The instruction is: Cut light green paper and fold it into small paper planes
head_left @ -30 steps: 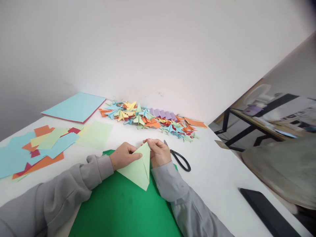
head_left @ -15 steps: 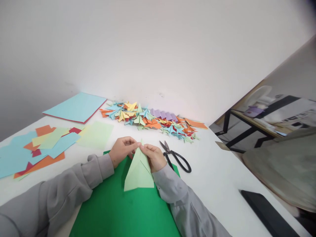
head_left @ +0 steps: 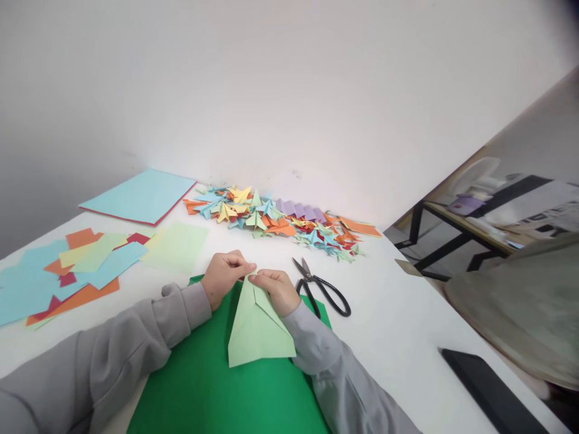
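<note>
A pale green sheet of folded paper [head_left: 257, 334], shaped like a wide triangle with a narrow tip, is held over a green board [head_left: 217, 392]. My left hand [head_left: 226, 277] pinches it close to the tip with thumb and fingers. On the tip's other side, my right hand [head_left: 277, 290] grips the folded edge, thumb on top. A diagonal flap shows on the paper's right half. The very tip is partly covered by my fingers. Black-handled scissors [head_left: 312, 280] lie partly spread just beyond my right hand.
Folded paper planes [head_left: 266, 217] in many colours are heaped along the wall. Loose coloured paper pieces [head_left: 97, 259] lie at left, before a stack of blue sheets [head_left: 145, 196]. A flat black object [head_left: 491, 389] rests near the table's right edge.
The pale green paper has come slightly nearer and its wide end has swung right, showing more of the right flap. My right hand has shifted a little left and down along the edge.
</note>
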The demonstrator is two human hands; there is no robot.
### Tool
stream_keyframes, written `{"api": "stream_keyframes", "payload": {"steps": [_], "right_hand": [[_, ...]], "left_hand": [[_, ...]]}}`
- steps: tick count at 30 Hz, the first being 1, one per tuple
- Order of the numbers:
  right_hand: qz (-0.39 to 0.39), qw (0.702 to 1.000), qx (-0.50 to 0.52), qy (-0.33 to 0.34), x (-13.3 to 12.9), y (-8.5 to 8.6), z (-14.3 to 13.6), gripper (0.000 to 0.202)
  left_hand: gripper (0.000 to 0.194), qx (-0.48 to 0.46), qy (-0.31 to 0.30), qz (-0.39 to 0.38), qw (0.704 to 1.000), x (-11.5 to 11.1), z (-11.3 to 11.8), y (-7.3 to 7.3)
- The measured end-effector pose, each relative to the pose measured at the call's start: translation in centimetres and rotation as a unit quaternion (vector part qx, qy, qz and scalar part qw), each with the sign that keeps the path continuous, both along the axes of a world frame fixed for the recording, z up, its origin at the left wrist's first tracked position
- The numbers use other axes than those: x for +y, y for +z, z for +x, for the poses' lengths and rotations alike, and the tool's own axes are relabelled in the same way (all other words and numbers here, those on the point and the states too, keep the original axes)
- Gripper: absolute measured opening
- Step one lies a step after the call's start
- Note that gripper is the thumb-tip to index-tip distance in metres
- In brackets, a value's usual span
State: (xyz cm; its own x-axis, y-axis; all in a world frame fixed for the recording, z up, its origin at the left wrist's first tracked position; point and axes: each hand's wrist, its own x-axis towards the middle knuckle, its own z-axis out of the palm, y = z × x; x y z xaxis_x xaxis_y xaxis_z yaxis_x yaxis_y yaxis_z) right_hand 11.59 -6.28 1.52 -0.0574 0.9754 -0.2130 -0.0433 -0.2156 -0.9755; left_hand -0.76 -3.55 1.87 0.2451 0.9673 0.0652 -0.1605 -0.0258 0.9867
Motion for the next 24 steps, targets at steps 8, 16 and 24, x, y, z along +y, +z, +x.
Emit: {"api": "stream_keyframes", "payload": {"steps": [8,16,24], "right_hand": [[0.023,0.998,-0.026,0.047,-0.1,-0.3,0.2,0.038],[-0.018,0.997,-0.015,0.075,-0.4,-0.4,0.4,0.032],[0.003,0.999,-0.003,0.048,-0.3,-0.9,0.7,0.035]], "left_hand": [[0.030,-0.046,0.015,-0.070,0.996,-0.1,-0.1,0.4],[0.028,-0.120,0.028,-0.139,0.983,0.5,-0.6,0.3],[0.027,-0.128,-0.039,-0.145,0.980,1.0,-0.9,0.2]]}}
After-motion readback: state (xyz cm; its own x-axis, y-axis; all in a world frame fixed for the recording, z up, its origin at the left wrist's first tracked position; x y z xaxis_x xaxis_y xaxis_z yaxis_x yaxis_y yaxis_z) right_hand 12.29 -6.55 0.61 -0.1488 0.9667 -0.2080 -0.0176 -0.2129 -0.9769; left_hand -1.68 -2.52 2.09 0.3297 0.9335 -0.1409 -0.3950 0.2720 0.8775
